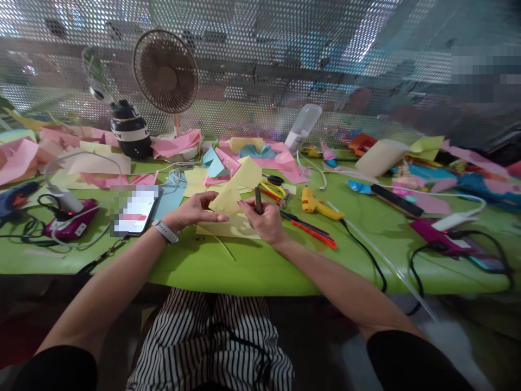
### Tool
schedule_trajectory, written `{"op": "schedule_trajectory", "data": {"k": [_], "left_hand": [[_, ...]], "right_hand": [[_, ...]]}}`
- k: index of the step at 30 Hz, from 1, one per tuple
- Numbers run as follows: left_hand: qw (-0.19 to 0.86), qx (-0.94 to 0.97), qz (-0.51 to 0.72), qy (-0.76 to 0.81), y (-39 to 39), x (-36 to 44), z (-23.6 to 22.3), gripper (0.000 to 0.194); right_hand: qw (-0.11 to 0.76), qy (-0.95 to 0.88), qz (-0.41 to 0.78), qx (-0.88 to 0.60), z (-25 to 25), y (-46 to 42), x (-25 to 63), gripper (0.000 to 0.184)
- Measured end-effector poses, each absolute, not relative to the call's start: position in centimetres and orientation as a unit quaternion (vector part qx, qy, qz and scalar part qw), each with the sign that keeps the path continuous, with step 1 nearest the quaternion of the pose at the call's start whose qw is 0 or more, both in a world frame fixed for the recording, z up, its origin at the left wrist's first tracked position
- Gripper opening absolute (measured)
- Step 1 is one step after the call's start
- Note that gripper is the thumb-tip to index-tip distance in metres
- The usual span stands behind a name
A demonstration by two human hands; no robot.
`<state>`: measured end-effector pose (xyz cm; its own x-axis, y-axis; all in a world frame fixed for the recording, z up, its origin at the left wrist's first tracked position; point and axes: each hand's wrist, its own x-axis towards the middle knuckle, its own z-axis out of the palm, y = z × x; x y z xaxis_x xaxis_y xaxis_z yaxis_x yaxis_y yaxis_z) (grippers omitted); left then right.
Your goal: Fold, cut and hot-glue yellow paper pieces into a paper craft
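Observation:
My left hand (196,209) pinches the lower left edge of a pale yellow paper piece (243,176), thumb in front and fingers behind. The piece looks folded or layered and is raised above the table. My right hand (266,220) is closed around a dark, slim pen-like tool (258,200) that points up between the fingers. Its thumb and fingertip also touch the paper's right edge. Beneath both hands lies a flat yellow sheet (232,226), with a thin pale strip (222,244) across its front. Scissors with yellow handles (273,190) rest just beyond my right hand.
Right of my hands lie a red-and-black cutter (315,231) and a yellow glue gun (319,206) with its cord. A phone (136,212) and a power strip (73,220) stand left; another power strip (442,236) sits right. Behind are a fan (166,70), a dark bottle (131,130) and coloured paper.

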<state>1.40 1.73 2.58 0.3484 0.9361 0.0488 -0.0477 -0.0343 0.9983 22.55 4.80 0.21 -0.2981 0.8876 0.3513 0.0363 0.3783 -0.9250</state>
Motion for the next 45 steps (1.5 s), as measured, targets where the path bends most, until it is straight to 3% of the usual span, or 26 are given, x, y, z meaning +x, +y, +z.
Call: {"op": "schedule_trajectory", "data": {"k": [5,11,15,23,26,35,42,45], "left_hand": [[0.588,0.528,0.447,0.419,2.1,1.0,2.1,0.059],[0.454,0.476,0.587,0.472,2.8,0.6,2.1,0.044],[0.411,0.479,0.609,0.481,2.7,0.7,2.4,0.052],[0.487,0.572,0.502,0.429,2.0,2.0,2.4,0.06],[0.51,0.584,0.466,0.426,2.1,2.3,2.0,0.054],[0.482,0.595,0.45,0.46,2.3,1.7,1.5,0.047],[0.457,0.614,0.449,0.461,2.4,0.8,2.1,0.044],[0.464,0.635,0.416,0.456,2.2,0.5,2.4,0.045]], "right_hand": [[0.487,-0.652,0.466,-0.348,0.1,5.2,22.6,0.036],[0.504,-0.622,0.483,-0.355,-0.3,5.9,22.6,0.038],[0.511,-0.61,0.496,-0.35,-0.2,6.0,22.7,0.038],[0.506,-0.624,0.484,-0.346,-0.4,6.0,22.6,0.037],[0.493,-0.641,0.482,-0.337,-0.3,5.9,22.5,0.036],[0.471,-0.663,0.459,-0.357,-0.1,5.4,22.5,0.045],[0.561,-0.579,0.483,-0.342,1.1,7.2,23.7,0.049],[0.561,-0.546,0.529,-0.328,1.6,8.1,24.1,0.052]]}}
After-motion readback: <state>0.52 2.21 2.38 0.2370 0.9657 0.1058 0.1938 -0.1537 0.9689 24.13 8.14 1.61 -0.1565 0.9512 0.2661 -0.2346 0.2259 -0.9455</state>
